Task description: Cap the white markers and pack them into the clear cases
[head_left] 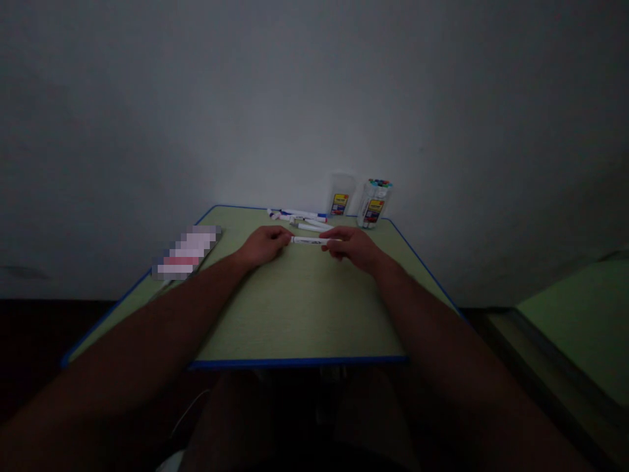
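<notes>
A white marker [307, 240] is held level between my two hands, just above or on the table. My left hand [266, 245] is closed, with thumb and fingers pinching the marker's left end. At the other end, my right hand [354, 247] grips the marker between thumb and fingers. Both tips are hidden by my fingers. Behind it lie several loose white markers [303, 214], some with blue or purple caps, close to the wall.
A clear plastic case [341, 195] stands at the table's back edge. Right of it is a similar case filled with markers [375, 203]. On the left lies a phone-like device [187, 252] with a blurred screen and a cable. The table [295, 314] has a blue rim.
</notes>
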Demonstrator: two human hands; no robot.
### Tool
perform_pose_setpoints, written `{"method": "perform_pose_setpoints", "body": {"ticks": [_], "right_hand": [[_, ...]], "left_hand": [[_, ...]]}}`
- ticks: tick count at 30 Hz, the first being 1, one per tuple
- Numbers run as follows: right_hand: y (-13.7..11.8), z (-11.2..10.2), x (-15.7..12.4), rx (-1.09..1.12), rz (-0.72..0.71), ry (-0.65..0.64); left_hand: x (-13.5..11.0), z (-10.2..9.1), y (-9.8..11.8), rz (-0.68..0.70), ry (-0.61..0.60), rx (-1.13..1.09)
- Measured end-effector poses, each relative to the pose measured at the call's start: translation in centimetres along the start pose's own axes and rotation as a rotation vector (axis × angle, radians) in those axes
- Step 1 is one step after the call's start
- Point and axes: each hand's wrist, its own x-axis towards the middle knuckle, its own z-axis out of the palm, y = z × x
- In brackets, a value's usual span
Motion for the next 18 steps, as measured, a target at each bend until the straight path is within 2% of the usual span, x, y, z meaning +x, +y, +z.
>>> {"method": "perform_pose_setpoints", "body": {"ticks": [6,10,14,18], "right_hand": [[0.14,0.03,-0.01,0.012,-0.044,-0.091],[0.11,0.00,0.00,-0.001,-0.048,-0.097],[0.16,-0.05,0.00,-0.089,-0.050,-0.033],[0.36,-0.07,0.09,-0.310,0.037,0.087]], "left_hand": [[0.16,-0.12,-0.11,0.021,0.037,0.053],[0.27,-0.07,-0.29,0.019,0.032,0.042],[0.32,0.04,-0.50,0.020,0.057,0.040],[0.33,0.20,-0.35,0.067,0.125,0.067]]}}
